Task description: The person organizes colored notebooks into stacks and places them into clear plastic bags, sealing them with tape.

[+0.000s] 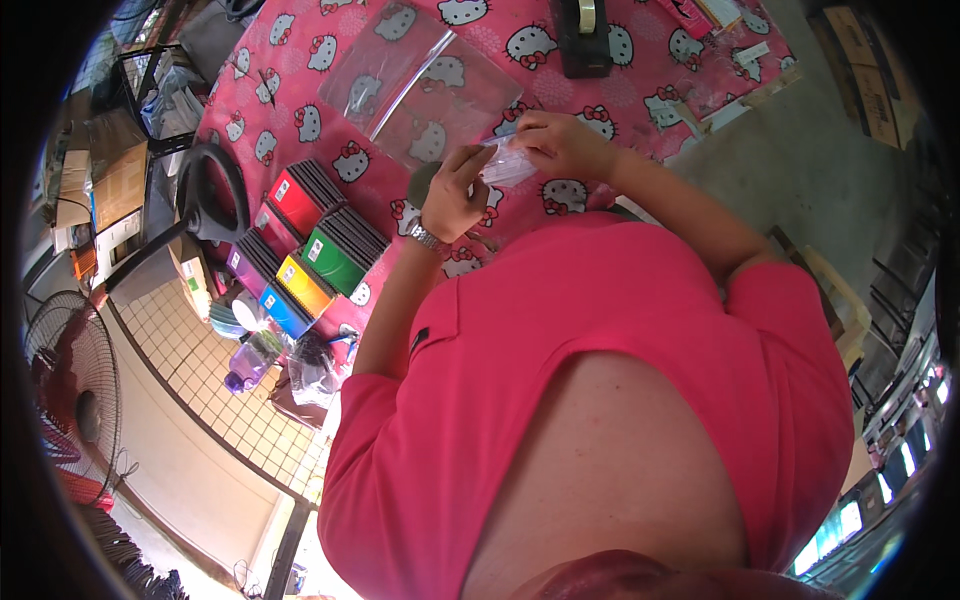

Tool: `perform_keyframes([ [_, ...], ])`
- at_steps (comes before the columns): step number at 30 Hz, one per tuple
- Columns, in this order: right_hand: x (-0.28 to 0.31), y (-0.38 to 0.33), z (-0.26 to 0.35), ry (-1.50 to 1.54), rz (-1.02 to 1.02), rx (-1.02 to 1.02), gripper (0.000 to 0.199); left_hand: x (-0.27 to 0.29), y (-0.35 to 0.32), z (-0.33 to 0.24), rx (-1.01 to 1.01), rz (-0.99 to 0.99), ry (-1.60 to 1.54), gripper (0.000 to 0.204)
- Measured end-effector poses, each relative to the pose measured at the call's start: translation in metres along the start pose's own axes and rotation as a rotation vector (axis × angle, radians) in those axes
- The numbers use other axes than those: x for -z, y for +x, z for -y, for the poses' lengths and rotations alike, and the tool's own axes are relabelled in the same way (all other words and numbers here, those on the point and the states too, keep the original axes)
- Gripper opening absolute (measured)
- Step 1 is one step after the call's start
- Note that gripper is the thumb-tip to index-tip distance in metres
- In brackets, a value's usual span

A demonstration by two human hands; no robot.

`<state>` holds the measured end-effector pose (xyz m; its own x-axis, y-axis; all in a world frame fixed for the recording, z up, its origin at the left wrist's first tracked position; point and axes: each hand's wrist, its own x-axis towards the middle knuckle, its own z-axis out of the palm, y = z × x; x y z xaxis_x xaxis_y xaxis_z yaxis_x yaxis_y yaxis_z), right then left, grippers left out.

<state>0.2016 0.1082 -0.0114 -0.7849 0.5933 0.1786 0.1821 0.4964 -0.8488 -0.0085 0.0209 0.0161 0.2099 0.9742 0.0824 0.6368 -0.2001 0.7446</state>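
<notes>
Packet: one, small, clear plastic, creased; contents too small to tell; held between the fingers of both hands, above the cloth

Left hand: fingers bent and clamped on the packet's left side, the contact partly hidden by the knuckles

Right hand: thumb and fingertips pinched together on the packet's upper right edge, just beside the left fingers

Watch: one, metal-coloured band, on the left wrist, behind the left fingers toward the body

Zip bag: one, clear, larger than the packet, flat on the cloth just beyond the left fingers; pale closure strip slanting across it; printed pattern visible through the plastic

Dark round item: one, just left of the left fingers, partly covered by the hand; kind cannot be told

Tape dispenser: one, black, with a pale roll, on the cloth beyond the right fingers and apart from them

Notebooks: several stacks, spiral-bound, side by side, left of the left fingers; covers in red, green, purple, yellow and blue

Cloth: pink, white cat-face print, spread beneath and around the fingers

Bottle: one, purple, left of the left fingers and past the notebooks, nearer the body

Fan: one, round wire cage, far left of the left fingers

Boxes: brown, far right of the right fingers
</notes>
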Motion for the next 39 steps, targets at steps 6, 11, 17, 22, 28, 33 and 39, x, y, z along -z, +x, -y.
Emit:
perform_keyframes([
  [6, 0.004, -0.004, 0.013, -0.262, 0.038, 0.233, 0.027, -0.019, -0.016, 0.002, -0.170, -0.094, 0.171, 0.037],
  [11, -0.016, 0.002, 0.003, -0.364, 0.081, 0.141, 0.026, -0.041, -0.020, 0.009, -0.034, -0.343, 0.217, 0.022],
  [17, -0.022, 0.015, 0.011, -0.169, 0.013, -0.234, 0.039, -0.049, -0.017, -0.002, 0.380, -0.362, 0.193, 0.032],
  [22, -0.001, 0.027, 0.016, -0.269, 0.007, -0.383, 0.051, -0.031, 0.006, -0.015, 0.616, -0.151, 0.335, 0.043],
  [28, 0.079, -0.018, -0.110, -0.181, -0.561, -0.795, 0.035, -0.011, 0.042, -0.026, 0.616, 0.085, 0.547, 0.034],
  [33, 0.064, -0.016, -0.112, 0.767, -0.697, -0.811, 0.015, -0.023, 0.013, 0.024, 0.433, -0.113, 0.111, 0.031],
  [39, 0.016, -0.059, -0.090, 1.200, -0.756, -0.769, 0.006, -0.033, -0.006, 0.021, 0.716, -0.236, -0.406, 0.025],
])
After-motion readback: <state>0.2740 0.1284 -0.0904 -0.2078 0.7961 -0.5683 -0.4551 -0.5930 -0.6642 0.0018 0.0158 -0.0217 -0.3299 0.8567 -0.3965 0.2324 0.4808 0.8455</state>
